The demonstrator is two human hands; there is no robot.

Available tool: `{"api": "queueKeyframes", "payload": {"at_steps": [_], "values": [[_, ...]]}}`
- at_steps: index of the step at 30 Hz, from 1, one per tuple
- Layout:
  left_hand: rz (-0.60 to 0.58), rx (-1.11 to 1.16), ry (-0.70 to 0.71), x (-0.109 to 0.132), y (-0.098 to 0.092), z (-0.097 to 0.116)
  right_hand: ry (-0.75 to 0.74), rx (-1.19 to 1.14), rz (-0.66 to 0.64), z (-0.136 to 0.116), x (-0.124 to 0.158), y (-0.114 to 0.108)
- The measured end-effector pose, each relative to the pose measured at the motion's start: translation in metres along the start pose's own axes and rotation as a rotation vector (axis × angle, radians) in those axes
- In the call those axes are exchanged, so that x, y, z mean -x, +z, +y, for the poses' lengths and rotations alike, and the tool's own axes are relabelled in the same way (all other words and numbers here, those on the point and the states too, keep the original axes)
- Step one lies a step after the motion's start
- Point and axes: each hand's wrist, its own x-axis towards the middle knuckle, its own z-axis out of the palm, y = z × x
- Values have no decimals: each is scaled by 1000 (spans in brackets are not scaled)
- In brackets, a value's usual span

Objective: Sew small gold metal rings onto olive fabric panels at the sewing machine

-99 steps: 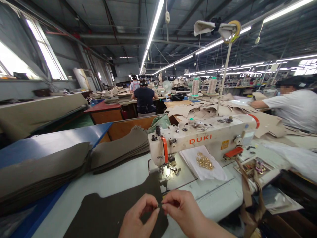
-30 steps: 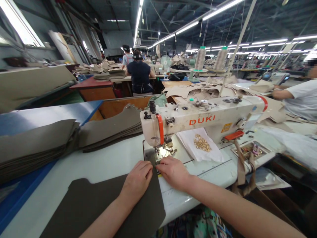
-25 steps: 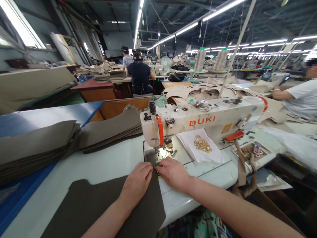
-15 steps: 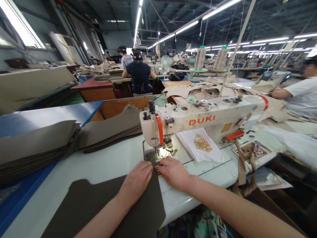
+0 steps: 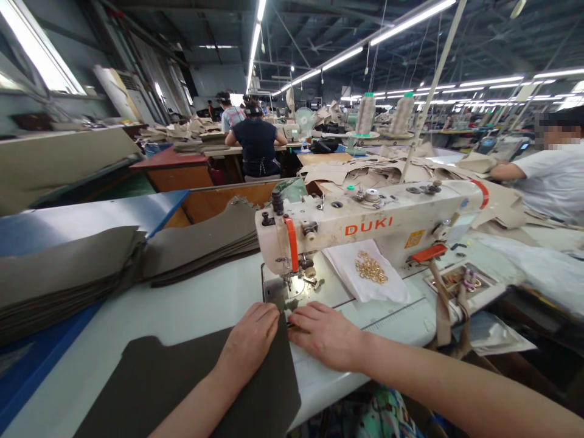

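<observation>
Since three seconds back both hands have dropped from mid-air fiddling onto the cloth and pushed it up to the needle. Sewing machine [image 5: 365, 228] sits on the white surface [image 5: 205, 304]; dark fabric panel [image 5: 182, 383] lies flat with its far corner under the presser foot. Left hand [image 5: 249, 340] rests palm-down on the panel, fingers loosely curled, holding nothing. Right hand [image 5: 326, 334] lies flat beside it, fingertips pinning a small piece at the edge. I judge the step as positioning; next calls for steady feeding.
</observation>
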Motion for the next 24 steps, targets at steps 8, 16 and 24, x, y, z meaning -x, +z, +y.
{"api": "queueKeyframes", "payload": {"at_steps": [8, 16, 24], "values": [[-54, 9, 7, 2, -1, -2, 27, -119, 179, -6, -12, 25], [-57, -7, 11, 1, 2, -1, -14, -114, 138, -5, -12, 29], [-46, 33, -15, -1, 3, -1, -5, -129, 140, -6, -11, 29]]}}
